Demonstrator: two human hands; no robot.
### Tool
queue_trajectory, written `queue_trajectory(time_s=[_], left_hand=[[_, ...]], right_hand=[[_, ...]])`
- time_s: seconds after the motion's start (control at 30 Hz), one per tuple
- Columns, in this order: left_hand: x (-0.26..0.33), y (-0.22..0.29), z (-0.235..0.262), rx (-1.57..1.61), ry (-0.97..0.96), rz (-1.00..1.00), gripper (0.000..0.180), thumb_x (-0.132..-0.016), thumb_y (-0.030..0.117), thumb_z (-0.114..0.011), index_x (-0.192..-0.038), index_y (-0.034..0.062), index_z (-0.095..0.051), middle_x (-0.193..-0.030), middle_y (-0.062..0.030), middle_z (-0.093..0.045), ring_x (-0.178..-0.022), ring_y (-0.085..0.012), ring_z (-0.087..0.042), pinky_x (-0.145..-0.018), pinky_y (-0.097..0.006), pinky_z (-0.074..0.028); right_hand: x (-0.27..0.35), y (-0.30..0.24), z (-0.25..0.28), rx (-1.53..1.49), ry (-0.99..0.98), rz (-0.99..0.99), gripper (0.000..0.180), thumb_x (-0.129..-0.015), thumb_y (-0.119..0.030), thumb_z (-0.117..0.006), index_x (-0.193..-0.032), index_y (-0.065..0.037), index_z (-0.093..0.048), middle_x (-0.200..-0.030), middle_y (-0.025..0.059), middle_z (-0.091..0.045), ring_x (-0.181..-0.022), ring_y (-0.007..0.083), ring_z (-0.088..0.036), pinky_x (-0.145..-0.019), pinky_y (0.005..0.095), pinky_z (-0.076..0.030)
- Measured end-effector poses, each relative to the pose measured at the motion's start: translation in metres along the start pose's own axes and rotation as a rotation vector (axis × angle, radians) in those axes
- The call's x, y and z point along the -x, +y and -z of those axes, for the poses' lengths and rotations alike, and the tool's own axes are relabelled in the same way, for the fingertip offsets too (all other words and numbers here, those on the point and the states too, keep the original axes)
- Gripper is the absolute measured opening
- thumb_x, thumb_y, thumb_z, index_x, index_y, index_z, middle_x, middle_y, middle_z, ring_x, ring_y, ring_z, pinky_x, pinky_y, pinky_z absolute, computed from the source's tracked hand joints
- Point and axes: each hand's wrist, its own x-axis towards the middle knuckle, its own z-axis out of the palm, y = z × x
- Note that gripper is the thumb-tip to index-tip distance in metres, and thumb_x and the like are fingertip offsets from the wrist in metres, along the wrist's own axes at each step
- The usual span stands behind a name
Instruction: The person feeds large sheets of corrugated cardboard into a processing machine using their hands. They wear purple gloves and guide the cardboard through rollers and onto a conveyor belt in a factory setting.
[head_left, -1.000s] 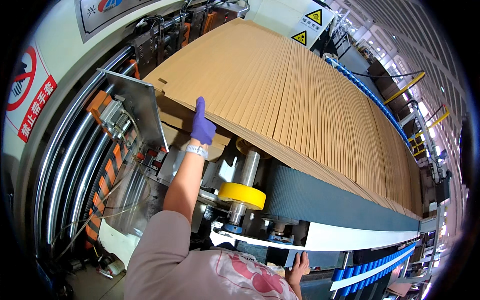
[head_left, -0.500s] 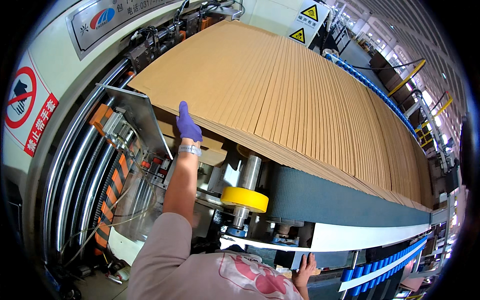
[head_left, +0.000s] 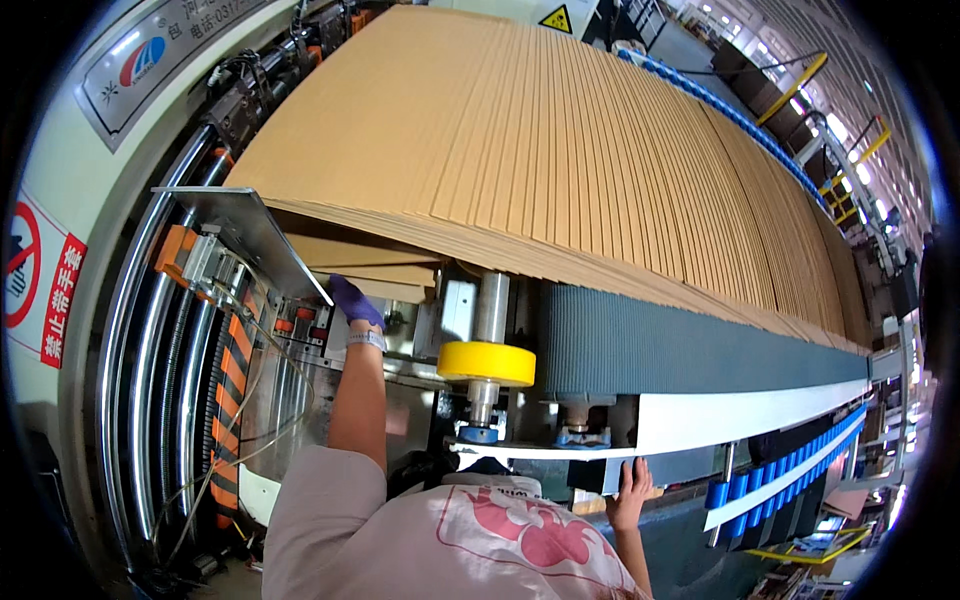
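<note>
My left hand [head_left: 357,304], in a purple glove with a pale band at the wrist, reaches beside the lower corner of an upright metal plate [head_left: 262,235]. It is at the near edge of a lower cardboard sheet [head_left: 375,272]. One digit points up toward the plate; the other fingers are hidden, so their grip cannot be made out. Above it spreads a long row of overlapping brown cardboard sheets [head_left: 480,130]. My right hand [head_left: 628,494], bare, rests with fingers spread on the edge of a grey machine surface [head_left: 675,466].
A yellow wheel [head_left: 487,364] on a metal shaft stands right of my left arm. A dark ribbed belt [head_left: 680,335] runs under the sheets. Steel rollers [head_left: 150,370] and an orange-black striped strip [head_left: 229,420] line the left. Blue rollers [head_left: 780,475] are at the lower right.
My left hand has come down from the front edge of the cardboard row to the lower sheet by the metal plate. My right hand stays on the machine edge; the view has shifted.
</note>
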Motion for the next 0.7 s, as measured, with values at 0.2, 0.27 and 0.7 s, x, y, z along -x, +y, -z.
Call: queue_trajectory(time_s=[0.2, 0.27, 0.7], left_hand=[[-0.023, -0.063, 0.101, -0.325, 0.007, 0.035, 0.065, -0.091, 0.054, -0.045, -0.138, 0.0095, -0.043, -0.126, -0.0082, -0.051, -0.111, -0.0224, -0.048, -0.102, -0.039, -0.034], [-0.016, -0.064, 0.121, -0.290, -0.095, 0.165, 0.070, -0.086, 0.058, -0.050, -0.136, 0.0094, -0.043, -0.116, -0.0104, -0.053, -0.104, -0.0235, -0.050, -0.102, -0.041, -0.035], [-0.091, -0.051, 0.012, -0.252, -0.041, 0.469, 0.071, -0.078, 0.072, -0.046, -0.115, 0.0125, -0.057, -0.103, -0.0110, -0.062, -0.100, -0.0240, -0.056, -0.109, -0.051, -0.021]], right_hand=[[-0.010, -0.002, 0.000, -0.057, 0.184, 0.054, 0.048, -0.077, -0.005, -0.061, -0.124, -0.004, -0.052, -0.128, 0.0252, -0.046, -0.116, 0.0432, -0.045, -0.099, 0.0517, -0.035], [-0.013, 0.006, 0.003, -0.093, 0.202, 0.082, 0.044, -0.080, -0.004, -0.058, -0.124, -0.006, -0.052, -0.120, 0.0238, -0.051, -0.109, 0.0408, -0.049, -0.093, 0.0485, -0.039], [0.000, 0.003, 0.014, -0.118, -0.072, -0.052, 0.085, -0.068, -0.001, -0.067, -0.143, -0.021, -0.033, -0.149, 0.0138, -0.028, -0.139, 0.0328, -0.026, -0.112, 0.0503, -0.022]])
